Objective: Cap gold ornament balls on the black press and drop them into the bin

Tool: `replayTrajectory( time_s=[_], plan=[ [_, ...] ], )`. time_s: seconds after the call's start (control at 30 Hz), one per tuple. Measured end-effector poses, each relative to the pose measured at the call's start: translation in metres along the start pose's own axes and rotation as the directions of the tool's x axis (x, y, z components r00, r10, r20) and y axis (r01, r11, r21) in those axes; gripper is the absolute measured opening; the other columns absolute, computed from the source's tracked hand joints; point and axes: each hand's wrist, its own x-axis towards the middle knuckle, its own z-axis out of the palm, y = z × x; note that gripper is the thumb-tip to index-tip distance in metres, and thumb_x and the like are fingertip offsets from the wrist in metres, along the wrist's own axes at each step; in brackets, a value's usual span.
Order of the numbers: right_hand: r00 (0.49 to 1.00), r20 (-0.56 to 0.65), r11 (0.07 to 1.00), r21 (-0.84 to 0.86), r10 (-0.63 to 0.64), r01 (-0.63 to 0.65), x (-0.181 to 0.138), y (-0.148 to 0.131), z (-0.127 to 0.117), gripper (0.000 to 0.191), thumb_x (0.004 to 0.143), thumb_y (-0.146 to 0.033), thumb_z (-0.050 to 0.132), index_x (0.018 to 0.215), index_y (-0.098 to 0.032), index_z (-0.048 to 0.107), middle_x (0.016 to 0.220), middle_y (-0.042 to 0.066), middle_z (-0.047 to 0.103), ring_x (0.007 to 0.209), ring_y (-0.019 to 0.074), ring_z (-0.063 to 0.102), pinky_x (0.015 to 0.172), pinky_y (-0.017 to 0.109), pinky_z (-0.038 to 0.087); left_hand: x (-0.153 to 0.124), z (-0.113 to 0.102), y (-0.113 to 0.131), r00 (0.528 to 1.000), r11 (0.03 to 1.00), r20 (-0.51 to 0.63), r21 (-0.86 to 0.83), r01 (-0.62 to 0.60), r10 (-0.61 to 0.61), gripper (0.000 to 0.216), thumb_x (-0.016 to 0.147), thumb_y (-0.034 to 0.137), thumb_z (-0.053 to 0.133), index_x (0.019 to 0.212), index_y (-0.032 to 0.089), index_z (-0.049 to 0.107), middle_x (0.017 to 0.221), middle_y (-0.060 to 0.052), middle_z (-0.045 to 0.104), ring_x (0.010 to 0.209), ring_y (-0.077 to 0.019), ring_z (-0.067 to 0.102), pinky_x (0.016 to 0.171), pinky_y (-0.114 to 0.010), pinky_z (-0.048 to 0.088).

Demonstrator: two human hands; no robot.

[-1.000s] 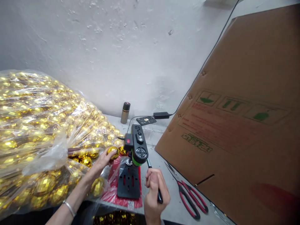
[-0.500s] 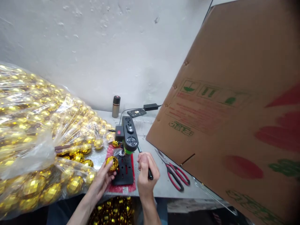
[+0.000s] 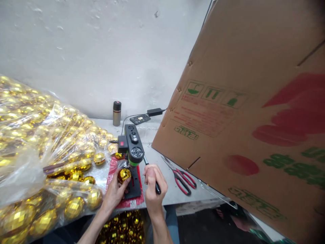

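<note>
A gold mirrored ball (image 3: 124, 175) is gripped in my left hand (image 3: 115, 189), over the left side of the black base plate (image 3: 134, 191). Just above and behind it stands a small black bench drill press (image 3: 134, 145) with a green collar (image 3: 132, 164). My right hand (image 3: 155, 183) is wrapped around the press's lever (image 3: 157, 188), its black grip poking out below the fist. Beneath the base lies a red plastic sheet (image 3: 111, 172). The drill's tip is hidden behind the ball and my fingers.
Clear bags of gold balls (image 3: 50, 135) fill the left. Scissors (image 3: 181, 179) with red-black handles lie right, beside a large cardboard box (image 3: 208, 142). A bottle (image 3: 117, 113), a phone-like slab (image 3: 140, 119) and a power adapter (image 3: 155, 112) sit behind. More gold balls (image 3: 122, 228) are below the table edge.
My left hand has brought the ball slightly right, further over the base and closer under the press head. My right hand stays on the lever. The whole view has shifted a little.
</note>
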Motion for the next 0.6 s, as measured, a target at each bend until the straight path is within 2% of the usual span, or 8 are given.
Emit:
replayTrajectory(
  time_s=[0.27,0.33,0.4,0.47,0.53,0.6],
  plan=[
    [1.0,-0.015,1.0,-0.008,0.01,-0.01,0.0,-0.003,0.004,0.032,0.106,-0.013,0.042,0.075,-0.023,0.045,0.072,-0.003,0.05,0.066,0.0105,0.051,0.061,0.023,0.041,0.007,-0.002,-0.007,0.993,0.979,0.016,0.17,-0.115,0.114,0.081,0.084,0.073,0.062,0.138,0.014,0.05,0.059,0.003,0.067,0.05,-0.0245,0.067,0.053,-0.034,0.053],
    [1.0,-0.014,1.0,-0.01,0.009,-0.009,0.0,-0.002,0.004,0.032,0.106,-0.013,0.041,0.076,-0.023,0.046,0.073,-0.003,0.049,0.066,0.0103,0.051,0.06,0.022,0.04,0.008,-0.004,-0.01,0.983,0.949,0.018,0.259,-0.18,0.182,0.072,0.087,0.066,0.062,0.138,0.016,0.052,0.074,-0.002,0.075,0.058,-0.0259,0.071,0.06,-0.038,0.058],
    [1.0,-0.003,1.0,-0.011,0.004,-0.004,-0.001,-0.001,0.003,0.031,0.105,-0.012,0.041,0.077,-0.023,0.046,0.073,-0.003,0.049,0.066,0.0102,0.051,0.06,0.022,0.04,0.009,-0.006,-0.012,0.955,0.893,0.053,0.34,-0.293,0.293,0.063,0.088,0.057,0.064,0.137,0.018,0.056,0.103,-0.011,0.079,0.081,-0.0304,0.077,0.074,-0.043,0.062],
    [1.0,0.018,1.0,-0.016,0.002,-0.001,-0.002,-0.001,0.0,0.03,0.105,-0.012,0.041,0.077,-0.023,0.046,0.073,-0.003,0.049,0.066,0.0102,0.051,0.059,0.022,0.04,0.009,-0.007,-0.016,0.919,0.837,0.084,0.387,-0.387,0.386,0.057,0.088,0.051,0.066,0.136,0.021,0.06,0.125,-0.014,0.075,0.105,-0.0342,0.076,0.088,-0.047,0.062],
    [0.998,0.055,1.0,-0.025,0.0,0.002,-0.002,-0.002,-0.004,0.029,0.105,-0.011,0.041,0.079,-0.023,0.046,0.074,-0.003,0.049,0.066,0.0101,0.05,0.059,0.022,0.04,0.01,-0.006,-0.02,0.894,0.795,0.076,0.429,-0.429,0.442,0.054,0.087,0.049,0.067,0.133,0.022,0.063,0.128,-0.014,0.074,0.113,-0.036,0.073,0.094,-0.05,0.061],
    [0.995,0.102,0.999,-0.034,-0.015,0.018,0.0,-0.002,-0.009,0.028,0.104,-0.01,0.04,0.08,-0.023,0.047,0.074,-0.003,0.05,0.065,0.0101,0.05,0.058,0.022,0.04,0.011,-0.004,-0.025,0.881,0.767,0.044,0.472,-0.434,0.472,0.052,0.085,0.048,0.07,0.131,0.022,0.066,0.123,-0.014,0.076,0.112,-0.0369,0.072,0.095,-0.054,0.059]
  ],
)
